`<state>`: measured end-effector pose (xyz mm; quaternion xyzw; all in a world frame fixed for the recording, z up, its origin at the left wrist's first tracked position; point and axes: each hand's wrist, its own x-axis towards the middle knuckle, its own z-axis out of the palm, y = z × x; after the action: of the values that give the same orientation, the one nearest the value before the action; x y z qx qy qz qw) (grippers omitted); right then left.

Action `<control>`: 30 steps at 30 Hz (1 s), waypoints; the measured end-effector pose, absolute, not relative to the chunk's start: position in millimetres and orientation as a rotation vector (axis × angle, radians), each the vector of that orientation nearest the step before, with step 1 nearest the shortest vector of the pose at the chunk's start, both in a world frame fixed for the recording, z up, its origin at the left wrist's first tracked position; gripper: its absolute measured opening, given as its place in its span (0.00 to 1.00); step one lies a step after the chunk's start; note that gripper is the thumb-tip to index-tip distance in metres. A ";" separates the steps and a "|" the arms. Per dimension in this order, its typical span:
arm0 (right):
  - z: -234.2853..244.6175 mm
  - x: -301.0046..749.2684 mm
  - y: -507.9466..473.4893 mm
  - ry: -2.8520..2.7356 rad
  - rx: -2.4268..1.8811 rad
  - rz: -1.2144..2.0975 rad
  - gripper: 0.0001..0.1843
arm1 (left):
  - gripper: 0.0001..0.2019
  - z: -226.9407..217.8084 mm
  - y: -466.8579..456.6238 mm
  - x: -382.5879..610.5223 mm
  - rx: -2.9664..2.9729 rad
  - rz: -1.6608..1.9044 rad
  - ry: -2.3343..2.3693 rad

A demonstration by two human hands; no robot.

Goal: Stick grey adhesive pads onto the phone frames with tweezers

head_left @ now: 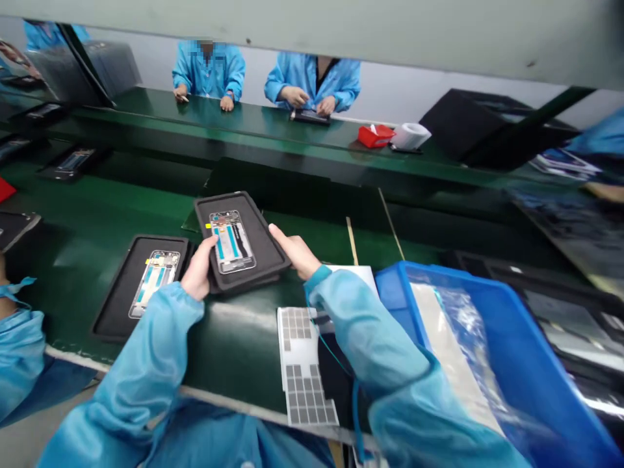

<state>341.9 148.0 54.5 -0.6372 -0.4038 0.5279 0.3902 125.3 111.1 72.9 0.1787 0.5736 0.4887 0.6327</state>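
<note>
Between my hands is a black foam tray (266, 250) carrying a phone frame (233, 242) with blue strips and a yellow tab. My left hand (199, 268) grips its near left edge, thumb over the rim beside the phone frame. At the right edge, my right hand (296, 252) is closed on the tray, its fingers partly hidden underneath. Another dark layer shows just below the tray; whether it is a second tray I cannot tell. To the left, a second black tray (114, 286) lies on the green bench with another phone frame (155, 281) in it.
A sheet of grey square stickers (307, 370) lies near the bench's front edge. At the right stands a blue bin (517, 312) with plastic bags. Co-workers in blue sit across the bench; a co-worker's sleeve (19, 351) is at the left. A red box (375, 136) rests on the far shelf.
</note>
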 end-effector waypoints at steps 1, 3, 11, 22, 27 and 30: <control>55.5 338.1 123.3 -1.031 -1.642 1.333 0.30 | 0.23 77.6 99.1 115.4 0.397 1.073 1.306; 57.3 329.5 71.3 -1.026 -1.684 1.318 0.31 | 0.22 83.0 72.3 98.3 0.369 0.978 1.330; 49.9 312.3 -62.6 -1.203 -1.650 1.224 0.27 | 0.30 65.6 -13.7 64.4 0.898 0.666 1.717; 25.3 400.7 -142.9 -0.618 -1.530 0.895 0.27 | 0.19 131.0 5.1 236.1 2.500 0.028 0.951; 17.5 422.1 -146.7 -0.698 -1.459 0.941 0.15 | 0.28 71.1 29.6 330.8 2.505 -0.219 0.983; 15.4 428.9 -148.4 -0.685 -1.366 0.999 0.13 | 0.27 51.5 27.9 342.5 2.512 -0.235 0.996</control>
<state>428.9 -148.4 15.4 -0.5919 -0.2970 0.4330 0.6115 342.5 27.9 51.5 0.9048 0.3587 -0.0847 0.2132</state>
